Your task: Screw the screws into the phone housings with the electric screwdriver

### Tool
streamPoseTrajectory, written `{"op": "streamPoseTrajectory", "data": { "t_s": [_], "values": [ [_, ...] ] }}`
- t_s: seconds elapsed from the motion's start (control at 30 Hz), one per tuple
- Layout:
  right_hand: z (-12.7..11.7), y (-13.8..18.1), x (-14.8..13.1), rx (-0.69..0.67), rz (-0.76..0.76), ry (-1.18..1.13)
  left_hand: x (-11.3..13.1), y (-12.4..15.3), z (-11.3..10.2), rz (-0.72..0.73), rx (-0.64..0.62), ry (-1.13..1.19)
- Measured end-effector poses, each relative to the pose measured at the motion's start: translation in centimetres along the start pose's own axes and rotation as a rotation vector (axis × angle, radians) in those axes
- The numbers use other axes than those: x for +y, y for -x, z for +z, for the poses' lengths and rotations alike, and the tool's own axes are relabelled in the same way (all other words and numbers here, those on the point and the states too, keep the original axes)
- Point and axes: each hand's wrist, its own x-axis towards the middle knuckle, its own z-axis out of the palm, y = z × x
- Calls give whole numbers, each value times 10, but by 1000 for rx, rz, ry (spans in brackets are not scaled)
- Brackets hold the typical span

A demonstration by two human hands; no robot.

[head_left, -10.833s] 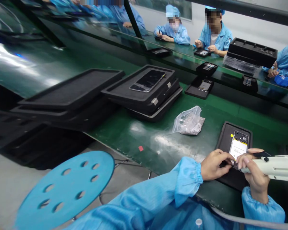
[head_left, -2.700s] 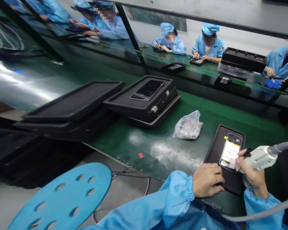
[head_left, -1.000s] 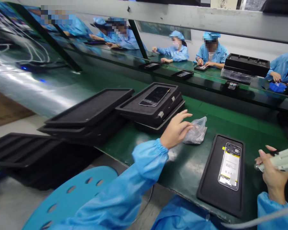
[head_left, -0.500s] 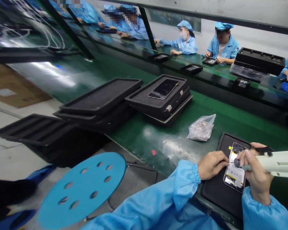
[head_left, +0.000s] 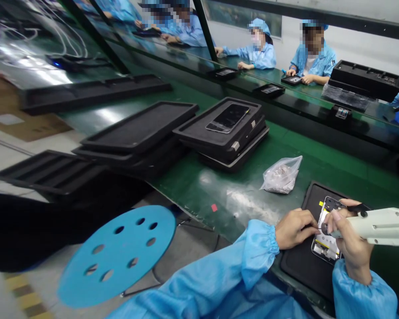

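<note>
"Pale green, that driver [head_left: 385, 227]. Which grip has it?"

"My right grip [head_left: 354, 243], wrapped round its front end, dark nose [head_left: 325, 228] towards my left grip [head_left: 293, 230]."

"And the left one?"

"Narrow, thumb and forefinger right beside that nose. Whether they've closed on anything, I can't tell."

"Where's the phone?"

"Between and just below both grips, back off, lying in the black tray [head_left: 294, 270] on the green desk [head_left: 226, 177]. My right grip covers part of it."

"How will it handle?"

"Light and stiff, I'd judge, slick along the rim and fragile across the white panel [head_left: 325, 238]. I'd hold it by the long edges and keep pressure off the middle."

"The driver?"

"Heavier, probably, but sturdy; its barrel is the place to hold."

"And that clear bag [head_left: 282, 178]?"

"Ahead of my left grip, near the tray. Soft, I expect; I'd pinch its loose top."
</note>
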Motion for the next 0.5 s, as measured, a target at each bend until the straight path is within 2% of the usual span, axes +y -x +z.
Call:
{"op": "streamPoseTrajectory", "data": {
  "t_s": [0.23,0.5],
  "values": [
    [1,-1,2,8,-19,64,1,0,1,-4,20,-4],
    [4,-2,-1,27,6,1,1,0,0,-24,39,86]
  ]
}}
